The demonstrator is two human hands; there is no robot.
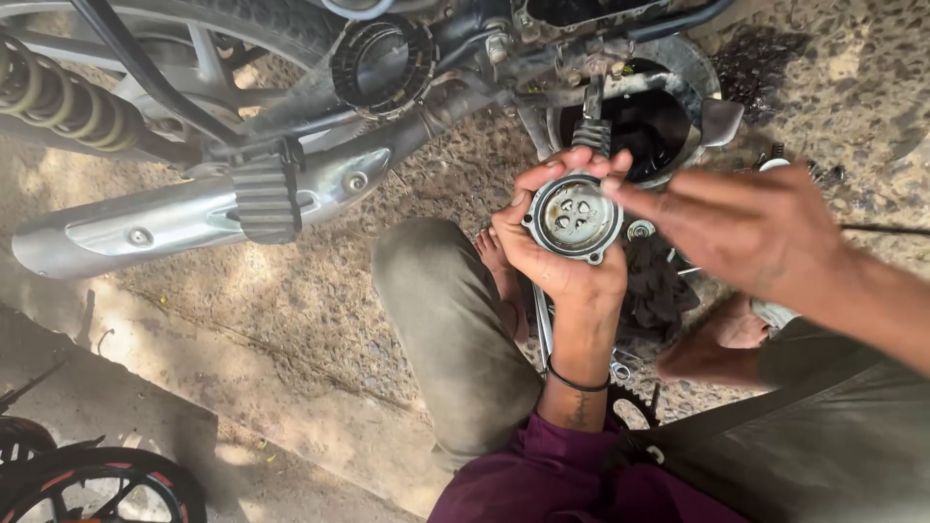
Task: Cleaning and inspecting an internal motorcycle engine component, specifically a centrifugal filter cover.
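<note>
Gravel ground — round metal cover in left hand, right hand seemingly touching.

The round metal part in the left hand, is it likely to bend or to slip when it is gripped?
The round metal part looks like thick cast metal with bolt ears, so it is probably rigid and fairly heavy for its size. Its inner face looks grimy, maybe oily, so it could slip. The left hand cups it from below, fingertips over the rim; the right hand reaches toward it.

Your left hand cups a round metal cover; your right hand touches its right rim, near the motorcycle.
</note>
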